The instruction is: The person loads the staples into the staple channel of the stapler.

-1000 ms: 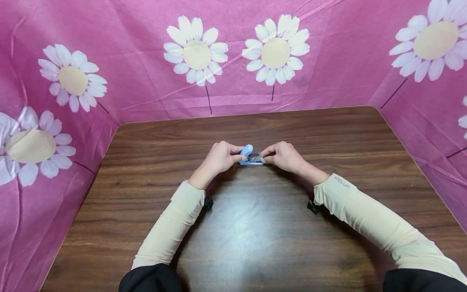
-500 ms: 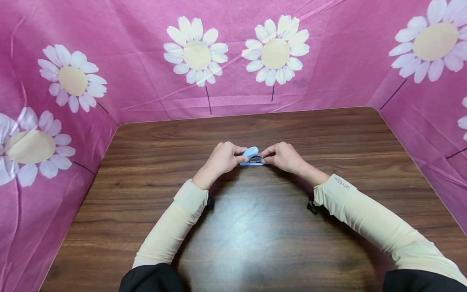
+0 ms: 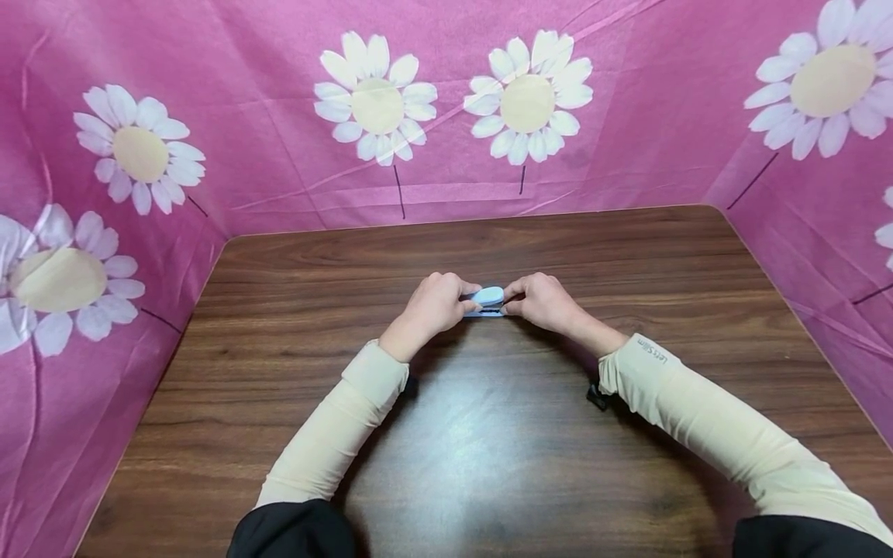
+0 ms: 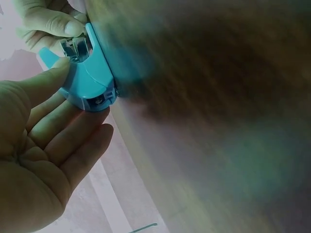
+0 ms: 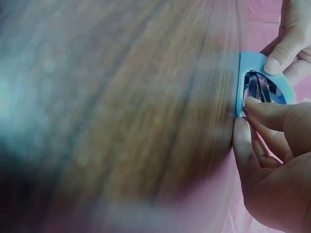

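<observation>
A small light-blue stapler (image 3: 489, 295) rests on the table between both hands. Its rounded top cover lies low over the base, while a gap along its side shows the metal magazine (image 5: 257, 87) in the right wrist view. My left hand (image 3: 436, 305) pinches the stapler's left, hinge end between thumb and fingers. At the other end, the thumb and fingers of my right hand (image 3: 546, 302) grip the base and the tip of the metal part. In the left wrist view the blue body (image 4: 92, 80) shows its hinge end; fingertips cover part of the magazine.
The wooden table (image 3: 628, 256) has a brown grain and a bright glare spot in front of the hands. A pink cloth (image 3: 265, 155) with white daisies hangs around its back and sides.
The stapler's raised top cover has swung down to the right over the metal magazine. My left hand has shifted slightly right with it, while my right hand has stayed nearly still.
</observation>
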The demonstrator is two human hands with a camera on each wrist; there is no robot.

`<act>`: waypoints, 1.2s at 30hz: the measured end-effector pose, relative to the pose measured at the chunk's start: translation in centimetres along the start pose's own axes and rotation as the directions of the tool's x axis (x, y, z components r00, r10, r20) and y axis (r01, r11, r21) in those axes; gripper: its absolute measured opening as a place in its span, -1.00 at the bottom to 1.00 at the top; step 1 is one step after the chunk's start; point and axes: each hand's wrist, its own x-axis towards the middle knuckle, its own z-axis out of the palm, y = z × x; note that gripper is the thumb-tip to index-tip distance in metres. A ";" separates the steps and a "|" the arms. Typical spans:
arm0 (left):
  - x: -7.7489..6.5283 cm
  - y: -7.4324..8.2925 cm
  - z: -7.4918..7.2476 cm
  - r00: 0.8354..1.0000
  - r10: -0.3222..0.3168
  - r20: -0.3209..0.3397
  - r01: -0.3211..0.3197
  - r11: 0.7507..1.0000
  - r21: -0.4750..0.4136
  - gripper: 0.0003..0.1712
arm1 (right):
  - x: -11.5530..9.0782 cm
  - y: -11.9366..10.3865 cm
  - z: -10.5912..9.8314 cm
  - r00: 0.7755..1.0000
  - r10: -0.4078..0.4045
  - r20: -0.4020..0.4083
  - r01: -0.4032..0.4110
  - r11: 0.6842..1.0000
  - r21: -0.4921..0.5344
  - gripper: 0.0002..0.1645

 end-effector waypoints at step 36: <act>0.4 -0.5 0.4 0.999 0.041 -0.006 -0.041 0.999 -0.024 -0.57 | 0.0 -0.1 0.0 1.000 0.014 -0.016 -0.014 1.000 -0.003 -0.81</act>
